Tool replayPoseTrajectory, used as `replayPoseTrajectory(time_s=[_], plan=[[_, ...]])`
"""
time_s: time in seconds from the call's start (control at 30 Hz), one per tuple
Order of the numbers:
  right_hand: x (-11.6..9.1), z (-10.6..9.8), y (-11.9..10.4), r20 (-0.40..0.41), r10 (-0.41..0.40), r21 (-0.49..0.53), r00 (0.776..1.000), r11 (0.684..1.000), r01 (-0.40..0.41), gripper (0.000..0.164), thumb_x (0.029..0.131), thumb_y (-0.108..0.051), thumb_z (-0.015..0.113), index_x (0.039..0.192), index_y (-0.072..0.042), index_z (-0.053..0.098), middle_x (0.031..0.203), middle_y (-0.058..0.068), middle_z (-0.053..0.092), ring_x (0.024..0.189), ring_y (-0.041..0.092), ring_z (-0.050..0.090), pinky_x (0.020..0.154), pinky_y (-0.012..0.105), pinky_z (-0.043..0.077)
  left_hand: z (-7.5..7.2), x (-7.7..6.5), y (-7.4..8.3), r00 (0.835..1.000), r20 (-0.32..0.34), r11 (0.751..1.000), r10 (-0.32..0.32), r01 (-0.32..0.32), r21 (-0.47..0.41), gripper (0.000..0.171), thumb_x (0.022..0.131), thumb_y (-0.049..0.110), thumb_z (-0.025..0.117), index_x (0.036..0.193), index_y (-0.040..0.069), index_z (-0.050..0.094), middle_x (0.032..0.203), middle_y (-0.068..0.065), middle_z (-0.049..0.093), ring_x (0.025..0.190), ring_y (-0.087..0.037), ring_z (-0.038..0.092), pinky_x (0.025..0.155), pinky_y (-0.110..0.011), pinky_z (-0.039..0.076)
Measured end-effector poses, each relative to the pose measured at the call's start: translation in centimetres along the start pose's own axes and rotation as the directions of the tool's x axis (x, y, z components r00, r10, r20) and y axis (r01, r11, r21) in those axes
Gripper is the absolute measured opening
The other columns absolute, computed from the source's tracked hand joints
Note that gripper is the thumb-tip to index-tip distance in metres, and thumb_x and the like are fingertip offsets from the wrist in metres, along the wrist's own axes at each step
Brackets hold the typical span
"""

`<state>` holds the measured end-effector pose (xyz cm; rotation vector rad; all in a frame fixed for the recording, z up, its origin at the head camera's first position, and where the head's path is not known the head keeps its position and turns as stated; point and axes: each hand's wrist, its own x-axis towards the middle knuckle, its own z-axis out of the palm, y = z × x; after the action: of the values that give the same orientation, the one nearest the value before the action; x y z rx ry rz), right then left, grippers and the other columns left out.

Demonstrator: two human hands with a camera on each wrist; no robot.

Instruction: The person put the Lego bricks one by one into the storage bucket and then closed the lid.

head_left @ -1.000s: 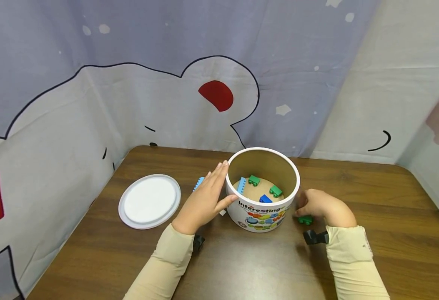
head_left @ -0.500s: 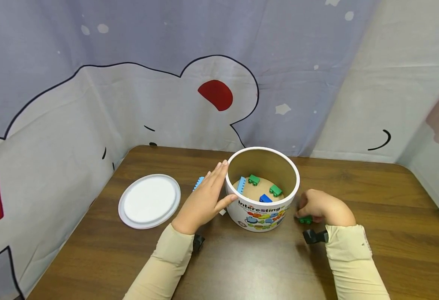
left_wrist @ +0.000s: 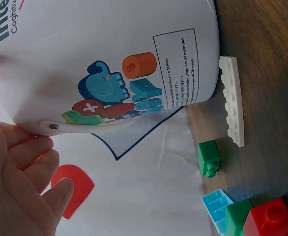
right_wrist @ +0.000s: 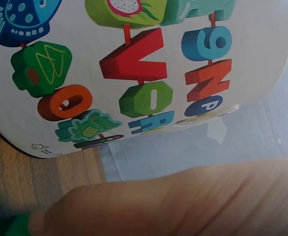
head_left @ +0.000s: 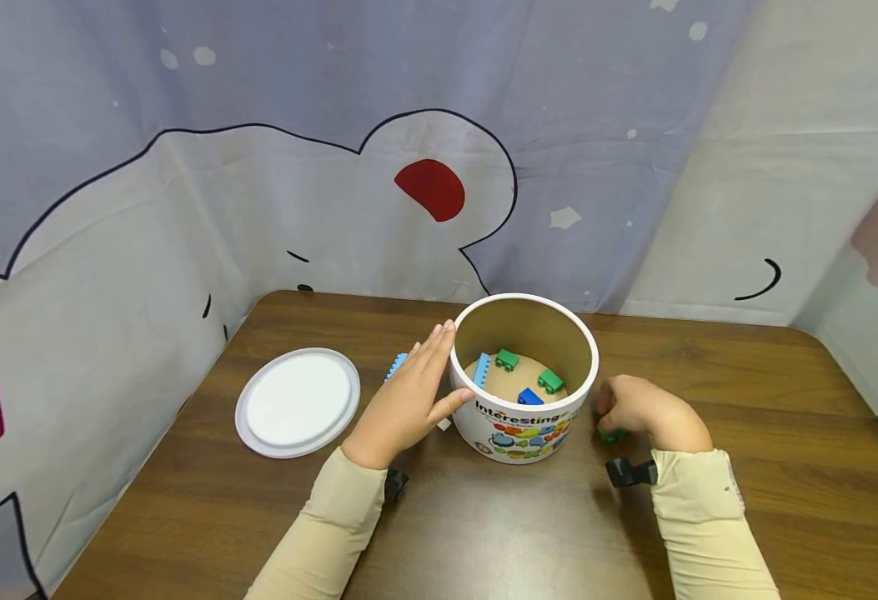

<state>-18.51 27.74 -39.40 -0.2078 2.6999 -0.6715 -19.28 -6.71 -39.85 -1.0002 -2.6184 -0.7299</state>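
Left grip [head_left: 406,402]: straight-fingered against bucket [head_left: 517,435]
Right grip [head_left: 650,410]: pinching green block [head_left: 614,436] beside bucket, seemingly picking up
Next: likely needs lifting clear

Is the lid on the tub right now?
No, the lid lies on the table to the left of the tub, whose open top shows blocks inside.

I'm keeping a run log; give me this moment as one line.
left hand: touches white toy bucket | right hand: grips green toy brick beside bucket | round white lid: on wooden table
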Motion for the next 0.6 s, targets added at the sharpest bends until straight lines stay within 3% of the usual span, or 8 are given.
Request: replayPoseTrajectory(time_s=[0.33, 0.6], plan=[[0.4, -0.1, 0.4, -0.113, -0.055, -0.069, 0.992, 0.996, 0.047, 0.018, 0.071, -0.003, 0.075, 0.084, 0.002, 0.064, 0.075, 0.008, 0.063, 0.071, 0.024, 0.058, 0.063, 0.038, 0.050, -0.1, 0.0, 0.0, 1.000, -0.006, 1.000, 0.007, -0.007, 0.005, 0.085, 0.100, 0.045, 0.061, 0.161, 0.001, 0.021, 0.166, -0.012, 0.025, 0.153, -0.024, 0.021, 0.123, -0.046, 0.023], [-0.3, -1.2, 0.2, -0.311, -0.146, -0.083, 0.939, 0.988, 0.127, 0.019, 0.073, -0.004, 0.073, 0.088, 0.004, 0.065, 0.084, 0.015, 0.062, 0.078, 0.029, 0.060, 0.069, 0.044, 0.052, 0.0, 0.0, 0.0, 1.000, -0.007, 1.000, 0.013, -0.013, 0.007, 0.085, 0.100, 0.046, 0.061, 0.161, 0.002, 0.021, 0.166, -0.013, 0.024, 0.154, -0.023, 0.020, 0.123, -0.047, 0.023]])
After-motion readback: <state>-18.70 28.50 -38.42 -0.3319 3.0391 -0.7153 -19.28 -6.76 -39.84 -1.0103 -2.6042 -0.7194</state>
